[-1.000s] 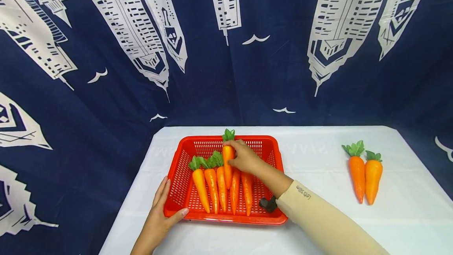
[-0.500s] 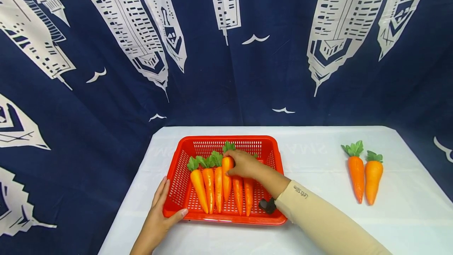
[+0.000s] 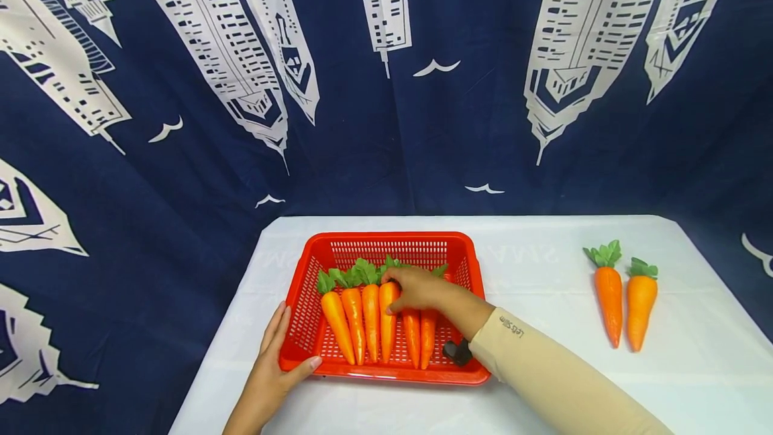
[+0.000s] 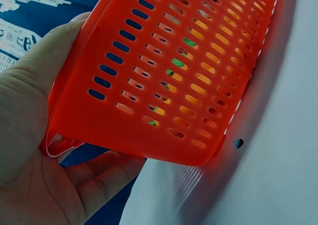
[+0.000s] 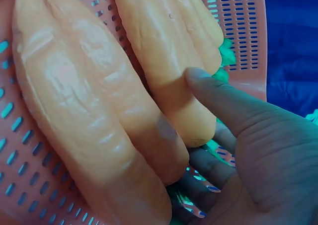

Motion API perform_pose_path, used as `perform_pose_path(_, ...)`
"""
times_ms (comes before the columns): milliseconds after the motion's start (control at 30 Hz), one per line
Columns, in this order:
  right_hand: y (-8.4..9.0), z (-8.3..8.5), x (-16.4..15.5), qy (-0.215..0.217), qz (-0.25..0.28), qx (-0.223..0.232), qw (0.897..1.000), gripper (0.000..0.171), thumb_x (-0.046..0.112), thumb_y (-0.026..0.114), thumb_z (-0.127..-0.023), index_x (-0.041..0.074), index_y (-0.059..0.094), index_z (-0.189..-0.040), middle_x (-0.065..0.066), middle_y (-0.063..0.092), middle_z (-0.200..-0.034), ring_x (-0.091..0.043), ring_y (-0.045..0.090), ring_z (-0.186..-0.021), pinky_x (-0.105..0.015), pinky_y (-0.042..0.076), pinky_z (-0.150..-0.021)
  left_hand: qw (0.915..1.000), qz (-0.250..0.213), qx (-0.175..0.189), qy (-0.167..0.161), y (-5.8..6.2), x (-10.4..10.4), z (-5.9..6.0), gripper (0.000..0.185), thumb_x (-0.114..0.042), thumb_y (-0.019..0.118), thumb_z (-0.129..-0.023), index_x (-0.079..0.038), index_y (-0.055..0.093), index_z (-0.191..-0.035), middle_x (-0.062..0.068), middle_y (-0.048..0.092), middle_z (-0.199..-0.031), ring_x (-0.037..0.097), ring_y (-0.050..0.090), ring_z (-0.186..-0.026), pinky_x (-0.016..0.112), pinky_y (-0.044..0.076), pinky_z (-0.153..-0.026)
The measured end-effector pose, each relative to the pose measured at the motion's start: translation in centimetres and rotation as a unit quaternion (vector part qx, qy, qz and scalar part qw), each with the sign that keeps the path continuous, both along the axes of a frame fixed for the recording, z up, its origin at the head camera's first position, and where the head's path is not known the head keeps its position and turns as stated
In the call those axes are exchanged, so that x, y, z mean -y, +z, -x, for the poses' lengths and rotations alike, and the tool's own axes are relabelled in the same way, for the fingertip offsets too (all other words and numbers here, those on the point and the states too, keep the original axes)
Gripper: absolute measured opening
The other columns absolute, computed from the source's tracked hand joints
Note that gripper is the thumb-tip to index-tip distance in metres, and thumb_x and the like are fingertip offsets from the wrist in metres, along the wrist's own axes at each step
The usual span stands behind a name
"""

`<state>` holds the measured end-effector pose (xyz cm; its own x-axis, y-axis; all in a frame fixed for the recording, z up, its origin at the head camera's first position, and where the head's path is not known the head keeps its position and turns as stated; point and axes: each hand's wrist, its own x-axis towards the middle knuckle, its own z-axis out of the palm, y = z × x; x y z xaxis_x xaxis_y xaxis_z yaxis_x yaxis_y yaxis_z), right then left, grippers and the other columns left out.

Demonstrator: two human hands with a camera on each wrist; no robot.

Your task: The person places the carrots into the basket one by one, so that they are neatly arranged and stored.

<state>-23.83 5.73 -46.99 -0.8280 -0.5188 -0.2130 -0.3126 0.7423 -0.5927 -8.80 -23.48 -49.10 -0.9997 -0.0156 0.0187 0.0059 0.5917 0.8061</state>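
Observation:
My left hand (image 3: 272,361) holds the left front corner of a red plastic basket (image 3: 386,374), thumb over the rim and fingers along the outside. The left wrist view shows the slotted basket wall (image 4: 114,125) in that grip. Inside the basket, my right hand (image 3: 417,287) holds an orange carrot (image 3: 388,327) near its leafy top. In the right wrist view the thumb lies on this carrot (image 5: 169,66), with fingers behind its thick end. Three carrots (image 3: 338,327) lie in a row to its left, tips towards the front. Two more carrots (image 3: 412,341) lie to its right, tops hidden by the hand.
Two carrots with green leaves (image 3: 608,301) lie on the white-covered table (image 3: 531,287) to the right of the basket. A small black object (image 3: 457,352) shows beside the right sleeve (image 3: 543,368). A dark blue curtain with white buildings (image 3: 459,126) hangs behind.
My right hand has lowered its carrot into the row, towards the front. The two carrots to its right have shifted right. The rightmost table carrot has moved slightly right. My left hand stays put.

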Motion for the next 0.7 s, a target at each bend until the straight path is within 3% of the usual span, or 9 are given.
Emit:
perform_pose_path(333,-0.22,-0.01,-0.24,0.001,-0.012,-0.001,1.0,0.057,0.033,0.086,-0.08,0.021,0.064,-0.131,-0.008,0.065,-0.131,-0.029,0.057,-0.125,-0.049,0.045,-0.108,0.9999,-0.002,0.011,0.002,0.13,-0.16,-0.02,0.109,-0.039,0.085,-0.081,-0.023,0.015,-0.164,-0.002,0.006,-0.172,0.037,0.012,-0.155,0.071,0.019,-0.118)
perform_pose_path(533,-0.1,0.46,-0.42,-0.041,-0.002,-0.028,0.999,0.059,0.038,0.083,-0.084,0.022,0.063,-0.137,-0.015,0.058,-0.144,-0.036,0.051,-0.137,-0.055,0.04,-0.114,0.9999,-0.006,0.009,0.0,0.05,-0.11,0.0,0.109,-0.04,0.085,-0.081,-0.021,0.016,-0.164,-0.003,0.006,-0.171,0.037,0.013,-0.155,0.072,0.019,-0.118)
perform_pose_path(700,0.35,0.57,-0.7,-0.074,0.031,-0.038,0.996,0.061,0.042,0.08,-0.086,0.022,0.061,-0.14,-0.014,0.058,-0.144,-0.036,0.05,-0.137,-0.057,0.041,-0.113,1.0,-0.001,0.007,0.001,0.05,-0.06,0.0,0.11,-0.041,0.085,-0.081,-0.021,0.016,-0.164,-0.004,0.006,-0.171,0.037,0.013,-0.155,0.071,0.02,-0.118)
